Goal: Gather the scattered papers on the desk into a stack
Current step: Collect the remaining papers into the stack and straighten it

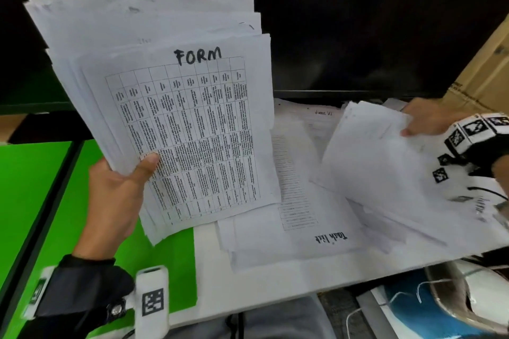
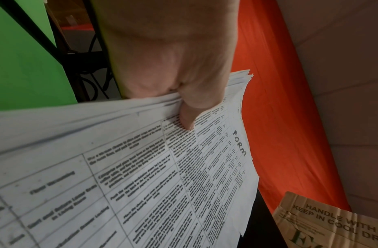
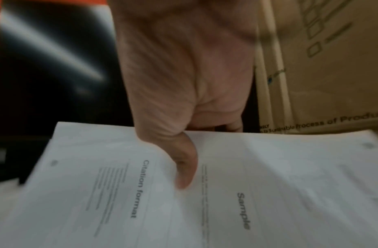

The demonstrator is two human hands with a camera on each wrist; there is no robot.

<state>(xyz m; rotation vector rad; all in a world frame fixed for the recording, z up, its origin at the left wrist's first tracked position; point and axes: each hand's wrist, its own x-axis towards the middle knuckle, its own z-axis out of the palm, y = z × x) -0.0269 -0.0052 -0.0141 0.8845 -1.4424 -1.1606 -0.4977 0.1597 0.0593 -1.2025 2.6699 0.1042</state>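
- Looking down from the head view, the left hand [image 1: 115,198] grasps a thick stack of papers [image 1: 154,85], raised and tilted above the white worktop [image 1: 275,281]; the thumb presses the top sheet, a printed table headed "FORM" [image 1: 190,132]. The right hand [image 1: 429,121] pinches the far edge of a smaller bundle of sheets [image 1: 385,170], lifted at a slant. Between the two, loose papers lie overlapping on the worktop, one marked "Task list" [image 1: 305,201]. A dark monitor [image 1: 380,22] stands behind, a cardboard box [image 1: 482,77] at far right, and a green panel [image 1: 33,190] at left.
- From the left wrist view, the thumb [image 2: 190,115] lies on the FORM sheet [image 2: 162,184], with many page edges showing under it; the other fingers are hidden behind the stack.
- From the right wrist view, which is blurred, the thumb [image 3: 184,167] lies on top of two overlapping pages, headed "Citation format" [image 3: 111,193] and "Sample" [image 3: 268,193].
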